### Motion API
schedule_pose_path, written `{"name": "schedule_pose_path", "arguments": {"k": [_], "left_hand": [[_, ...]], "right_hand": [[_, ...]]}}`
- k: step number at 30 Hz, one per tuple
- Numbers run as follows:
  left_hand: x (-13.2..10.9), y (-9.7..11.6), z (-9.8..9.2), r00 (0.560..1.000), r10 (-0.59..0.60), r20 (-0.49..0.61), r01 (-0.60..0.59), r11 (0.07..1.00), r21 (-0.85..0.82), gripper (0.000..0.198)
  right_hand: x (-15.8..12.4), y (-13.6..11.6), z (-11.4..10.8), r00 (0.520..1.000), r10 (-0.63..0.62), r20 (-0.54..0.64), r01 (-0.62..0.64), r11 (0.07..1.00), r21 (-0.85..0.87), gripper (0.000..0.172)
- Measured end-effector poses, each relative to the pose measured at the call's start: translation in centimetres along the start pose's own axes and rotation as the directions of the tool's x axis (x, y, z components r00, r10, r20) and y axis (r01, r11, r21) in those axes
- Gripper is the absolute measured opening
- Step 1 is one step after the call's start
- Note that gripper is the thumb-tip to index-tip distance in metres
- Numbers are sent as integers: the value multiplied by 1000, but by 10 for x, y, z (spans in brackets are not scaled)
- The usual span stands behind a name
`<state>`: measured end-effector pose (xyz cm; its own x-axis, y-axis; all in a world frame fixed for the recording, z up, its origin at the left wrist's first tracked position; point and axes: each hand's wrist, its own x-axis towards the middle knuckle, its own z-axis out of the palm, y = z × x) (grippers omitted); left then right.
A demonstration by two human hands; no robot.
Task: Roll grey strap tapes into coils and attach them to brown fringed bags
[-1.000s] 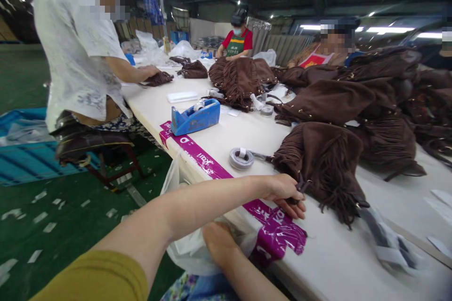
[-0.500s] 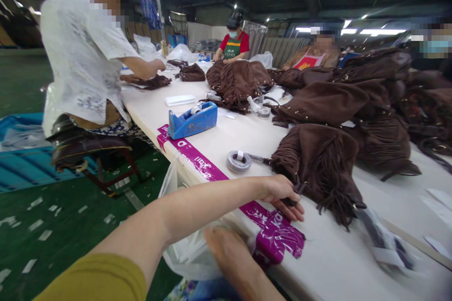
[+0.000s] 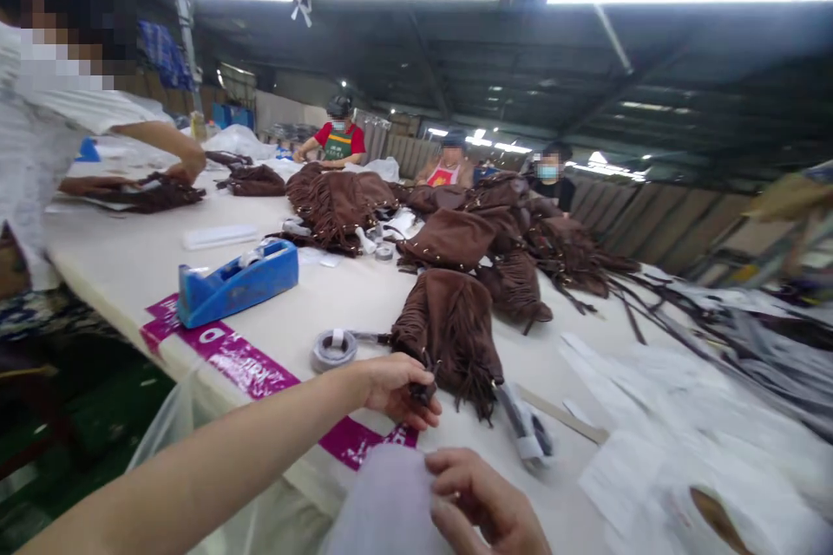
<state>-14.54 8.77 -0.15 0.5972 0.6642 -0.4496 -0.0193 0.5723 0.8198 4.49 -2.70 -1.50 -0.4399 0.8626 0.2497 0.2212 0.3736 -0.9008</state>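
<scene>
My left hand (image 3: 398, 392) is closed round a small dark brown piece (image 3: 423, 390), seemingly a tassel or strap end, at the near edge of a brown fringed bag (image 3: 449, 334). That bag lies on the table. Close in front, my right hand (image 3: 491, 503) has curled fingers on a pale, whitish translucent sheet (image 3: 387, 503); its exact kind is unclear. Left of the bag sits a rolled grey strap (image 3: 334, 350) with a white paper band, joined to it. Another wrapped strap end (image 3: 524, 425) lies to the bag's right.
A blue tape dispenser (image 3: 238, 282) stands on the white table (image 3: 162, 251) near purple tape (image 3: 253, 368) along its edge. More brown bags (image 3: 344, 199) are heaped beyond. White sheets (image 3: 641, 468) cover the right side. Co-workers are seated or standing around the table.
My right hand has come up from below the table edge with the pale sheet. My left hand stays by the bag, on the dark piece. The view has swung right and up.
</scene>
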Motion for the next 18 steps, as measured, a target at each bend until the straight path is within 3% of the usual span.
{"name": "schedule_pose_path", "arguments": {"k": [3, 5, 8, 13, 18], "left_hand": [[-3, 9, 3, 999, 43, -21, -42, 999, 24, 31], [-4, 12, 4, 997, 59, -56, -57, 998, 34, 34], [-5, 14, 6, 990, 62, -126, -56, 997, 50, 28], [-6, 12, 12, 960, 120, -253, -100, 991, 91, 10], [-7, 11, 15, 937, 171, -305, -145, 984, 107, 21]], "right_hand": [[13, 13, -9, 953, 141, -268, -121, 988, 92, 10], [22, 26, -9, 917, 211, -340, -168, 974, 151, 15], [35, 44, -6, 893, 301, -333, -227, 943, 244, 32], [59, 50, -2, 887, 339, -315, -189, 887, 421, 36], [74, 48, -5, 848, 364, -385, -172, 876, 450, 36]]}}
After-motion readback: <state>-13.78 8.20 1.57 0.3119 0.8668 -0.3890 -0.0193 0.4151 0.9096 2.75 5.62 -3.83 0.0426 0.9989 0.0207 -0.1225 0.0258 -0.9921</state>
